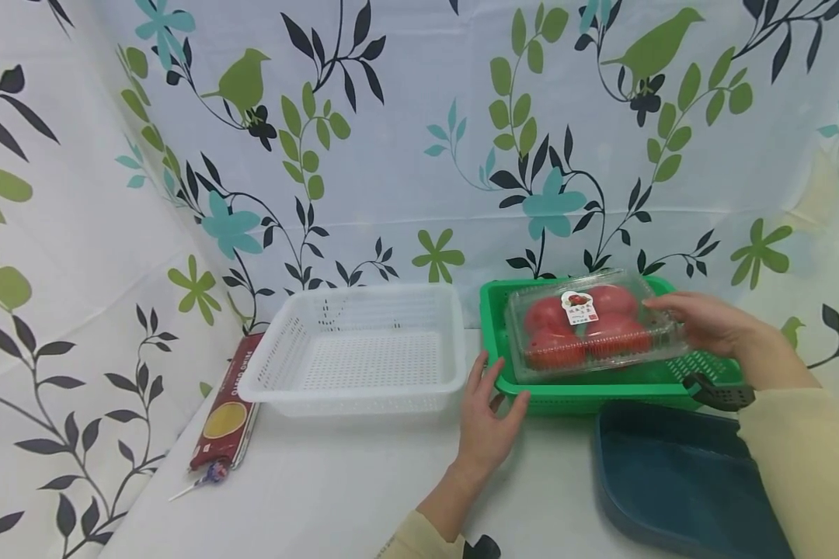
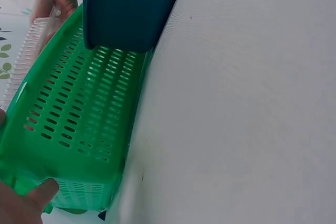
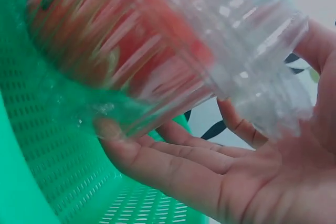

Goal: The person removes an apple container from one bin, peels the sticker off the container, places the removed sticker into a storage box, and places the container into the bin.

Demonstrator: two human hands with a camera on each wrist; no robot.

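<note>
A clear plastic box of tomatoes (image 1: 587, 322), with a white label on its lid, sits tilted over the green basket (image 1: 531, 400). My right hand (image 1: 713, 326) grips the box by its right end; in the right wrist view the fingers (image 3: 173, 169) reach under it. Part of the box still lies within the basket's rim. At the basket's left front corner my left hand (image 1: 485, 423) touches the rim with spread fingers. The left wrist view has one of its digits against the end wall of the basket (image 2: 79, 114).
Left of the green basket stands a white perforated basket (image 1: 384, 396). A dark red packet (image 1: 231, 411) and a wrapped lollipop (image 1: 213, 472) lie at the table's left. In front of the green basket, a dark blue bin (image 1: 678, 481) stands partly behind the right sleeve.
</note>
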